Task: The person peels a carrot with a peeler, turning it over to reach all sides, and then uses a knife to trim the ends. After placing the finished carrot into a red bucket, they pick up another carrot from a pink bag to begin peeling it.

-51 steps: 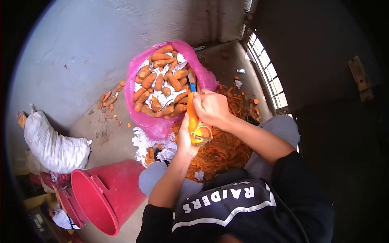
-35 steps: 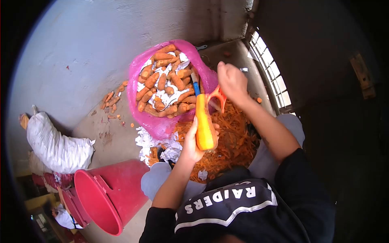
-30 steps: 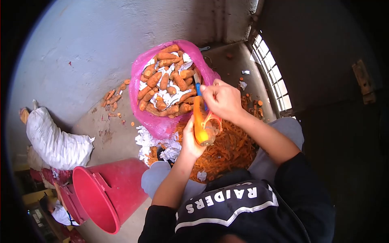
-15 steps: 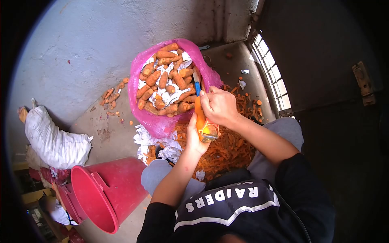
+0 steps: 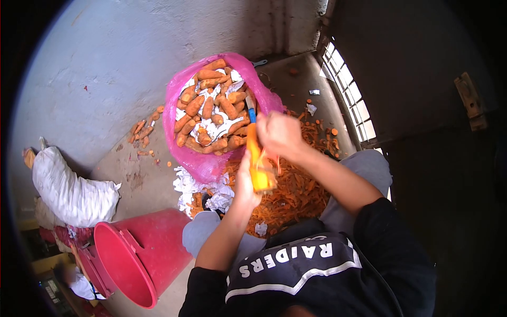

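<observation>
My left hand (image 5: pixel 244 182) is wrapped round a large, bright orange peeled carrot (image 5: pixel 261 178), held lengthwise over the floor. Against the carrot's right side my right hand (image 5: pixel 281 134) is closed, blurred by motion, and whatever tool is in it is hidden. Thin peel strips dangle below the right hand. Beyond both hands, a pink plastic bag (image 5: pixel 198 165) stands open, full of unpeeled carrots (image 5: pixel 228 108) with crumpled white paper among them. A blue-handled knife (image 5: pixel 252 114) rests at the bag's right side. Under my hands lies a heap of carrot peelings (image 5: pixel 296 193).
A tilted red bin (image 5: pixel 163 238) stands left of my knee, with another red bin (image 5: pixel 95 269) behind it. A white sack (image 5: pixel 74 185) leans by the wall. Carrot pieces (image 5: pixel 142 132) lie left of the bag. Another person (image 5: pixel 82 285) is at lower left.
My right hand has shifted slightly along the carrot and is now blurred, with loose peel strips beneath it. The left hand still holds the carrot. The view has moved a little.
</observation>
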Demonstrator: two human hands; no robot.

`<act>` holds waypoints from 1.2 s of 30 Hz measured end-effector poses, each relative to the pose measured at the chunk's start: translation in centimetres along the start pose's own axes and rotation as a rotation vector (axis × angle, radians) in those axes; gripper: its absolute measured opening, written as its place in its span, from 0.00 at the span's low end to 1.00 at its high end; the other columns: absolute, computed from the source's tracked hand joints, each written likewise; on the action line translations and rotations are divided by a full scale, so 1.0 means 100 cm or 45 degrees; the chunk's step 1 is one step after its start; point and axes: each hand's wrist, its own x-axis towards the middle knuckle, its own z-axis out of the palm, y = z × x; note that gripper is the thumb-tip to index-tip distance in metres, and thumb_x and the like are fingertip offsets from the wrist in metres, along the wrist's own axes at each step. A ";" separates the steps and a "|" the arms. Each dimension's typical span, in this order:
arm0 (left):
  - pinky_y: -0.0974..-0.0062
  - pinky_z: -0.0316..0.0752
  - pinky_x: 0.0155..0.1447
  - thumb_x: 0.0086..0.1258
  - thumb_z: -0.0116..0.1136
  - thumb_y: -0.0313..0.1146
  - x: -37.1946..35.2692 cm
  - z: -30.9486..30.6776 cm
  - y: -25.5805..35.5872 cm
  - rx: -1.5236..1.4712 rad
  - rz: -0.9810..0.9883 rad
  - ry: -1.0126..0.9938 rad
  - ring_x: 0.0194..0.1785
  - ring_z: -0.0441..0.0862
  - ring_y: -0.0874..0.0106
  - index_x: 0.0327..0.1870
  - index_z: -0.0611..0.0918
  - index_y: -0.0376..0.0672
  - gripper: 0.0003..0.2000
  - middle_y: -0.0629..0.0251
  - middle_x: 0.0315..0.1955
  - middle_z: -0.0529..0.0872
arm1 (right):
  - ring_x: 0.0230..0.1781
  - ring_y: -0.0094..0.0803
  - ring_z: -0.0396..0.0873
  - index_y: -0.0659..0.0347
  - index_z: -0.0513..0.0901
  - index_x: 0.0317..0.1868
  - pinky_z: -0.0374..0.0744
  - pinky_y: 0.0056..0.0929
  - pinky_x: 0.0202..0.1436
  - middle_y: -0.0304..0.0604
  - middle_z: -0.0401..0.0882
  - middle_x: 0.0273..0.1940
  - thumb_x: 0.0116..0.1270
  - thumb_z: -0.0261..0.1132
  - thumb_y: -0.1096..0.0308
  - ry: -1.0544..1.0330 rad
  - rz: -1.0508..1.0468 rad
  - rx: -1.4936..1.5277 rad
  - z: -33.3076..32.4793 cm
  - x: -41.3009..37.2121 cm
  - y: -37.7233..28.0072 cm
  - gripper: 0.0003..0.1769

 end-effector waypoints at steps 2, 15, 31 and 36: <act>0.68 0.78 0.27 0.71 0.47 0.56 -0.007 0.009 -0.018 0.143 -0.078 0.282 0.26 0.81 0.69 0.49 0.76 0.44 0.22 0.63 0.27 0.82 | 0.25 0.53 0.79 0.63 0.82 0.21 0.77 0.50 0.32 0.54 0.78 0.25 0.69 0.46 0.56 0.115 0.175 -0.118 -0.004 0.026 0.025 0.27; 0.63 0.81 0.43 0.74 0.42 0.54 -0.018 -0.006 -0.007 0.020 -0.179 0.087 0.35 0.83 0.65 0.53 0.75 0.41 0.24 0.57 0.35 0.83 | 0.33 0.57 0.78 0.66 0.79 0.23 0.74 0.50 0.39 0.58 0.79 0.29 0.70 0.45 0.53 0.228 0.319 0.095 -0.035 0.038 0.017 0.28; 0.60 0.81 0.37 0.76 0.36 0.53 0.021 -0.015 -0.011 -0.120 0.010 0.190 0.37 0.83 0.65 0.54 0.75 0.48 0.21 0.62 0.39 0.83 | 0.21 0.48 0.77 0.58 0.81 0.18 0.74 0.43 0.25 0.49 0.75 0.21 0.68 0.52 0.59 0.028 -0.183 0.087 -0.020 -0.017 -0.024 0.23; 0.63 0.82 0.34 0.77 0.36 0.52 0.018 0.000 -0.007 -0.033 0.006 0.249 0.34 0.83 0.65 0.53 0.74 0.48 0.20 0.62 0.37 0.83 | 0.21 0.47 0.78 0.58 0.81 0.19 0.75 0.43 0.25 0.49 0.76 0.22 0.69 0.49 0.57 -0.039 -0.119 -0.003 -0.016 -0.015 -0.017 0.24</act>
